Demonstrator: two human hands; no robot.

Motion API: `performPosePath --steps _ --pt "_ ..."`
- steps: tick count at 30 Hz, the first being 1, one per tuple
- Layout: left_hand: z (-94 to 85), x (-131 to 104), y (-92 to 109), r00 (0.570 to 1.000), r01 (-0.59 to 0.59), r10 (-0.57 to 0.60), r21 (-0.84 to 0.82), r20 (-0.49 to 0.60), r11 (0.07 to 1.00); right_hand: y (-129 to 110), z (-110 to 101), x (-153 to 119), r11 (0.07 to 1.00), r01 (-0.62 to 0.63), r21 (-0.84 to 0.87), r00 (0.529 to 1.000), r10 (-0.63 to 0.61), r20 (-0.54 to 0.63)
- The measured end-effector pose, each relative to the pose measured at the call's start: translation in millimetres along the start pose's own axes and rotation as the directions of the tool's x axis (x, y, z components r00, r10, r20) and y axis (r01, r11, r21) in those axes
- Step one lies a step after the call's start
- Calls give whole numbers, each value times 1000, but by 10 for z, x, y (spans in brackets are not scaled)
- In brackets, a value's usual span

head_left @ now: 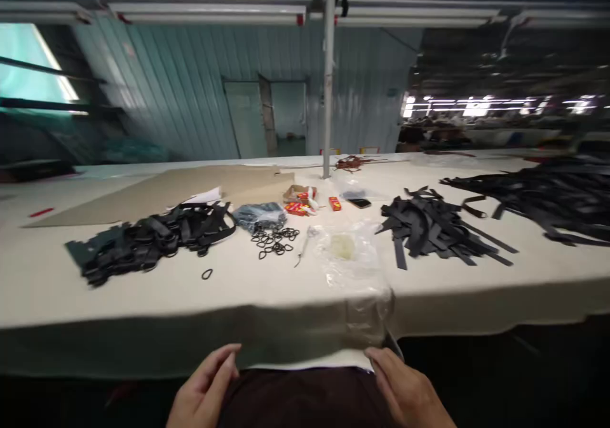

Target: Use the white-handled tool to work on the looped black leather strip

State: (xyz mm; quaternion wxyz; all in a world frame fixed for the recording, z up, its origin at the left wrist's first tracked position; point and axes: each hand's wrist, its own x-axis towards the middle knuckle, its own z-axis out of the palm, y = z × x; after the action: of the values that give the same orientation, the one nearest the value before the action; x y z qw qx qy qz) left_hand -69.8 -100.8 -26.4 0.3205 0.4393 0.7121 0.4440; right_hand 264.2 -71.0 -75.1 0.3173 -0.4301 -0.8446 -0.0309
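Note:
My left hand and my right hand are low at the bottom of the view, below the front edge of a long cream-covered table. Both have fingers apart and hold nothing. My right hand's fingertips touch the hanging edge of a clear plastic sheet and a white cloth by my lap. On the table lie a pile of black strap pieces at left, several loose black rings, a clear bag, and a heap of black straps at right.
A brown cardboard sheet lies at the back left. Small red boxes, a phone and a grey metal pole stand mid-table. More black straps are piled far right. A single ring lies near the front.

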Motion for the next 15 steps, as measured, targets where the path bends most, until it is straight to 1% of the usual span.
performPosePath --steps 2,3,5,6,7,8,11,13,15 --pt "-39 165 4 997 -13 17 52 -78 999 -44 51 224 999 32 26 999 -31 -27" --pt "-57 247 -7 992 -36 47 94 -121 995 -82 74 359 998 44 39 999 -43 -24" --pt "-110 407 -57 960 -138 189 238 -206 961 -160 133 654 996 78 46 997 -77 -7" --pt "-146 486 -94 933 -194 276 319 -233 928 -189 175 803 995 98 37 995 -98 1" --pt "-188 565 -136 901 -242 356 394 -247 887 -209 227 950 992 120 28 993 -120 12" --pt "-233 646 -180 879 -265 404 444 -254 856 -219 290 1090 990 138 28 990 -139 23" --pt "-381 901 -302 839 -271 466 528 -280 805 -185 515 1461 983 180 43 982 -182 51" --pt "-481 1093 -351 806 -281 519 587 -285 759 -114 673 1652 981 195 -11 980 -194 52" --pt "-573 1301 -365 776 -304 574 644 -260 702 -10 816 1768 971 222 -93 974 -217 58"
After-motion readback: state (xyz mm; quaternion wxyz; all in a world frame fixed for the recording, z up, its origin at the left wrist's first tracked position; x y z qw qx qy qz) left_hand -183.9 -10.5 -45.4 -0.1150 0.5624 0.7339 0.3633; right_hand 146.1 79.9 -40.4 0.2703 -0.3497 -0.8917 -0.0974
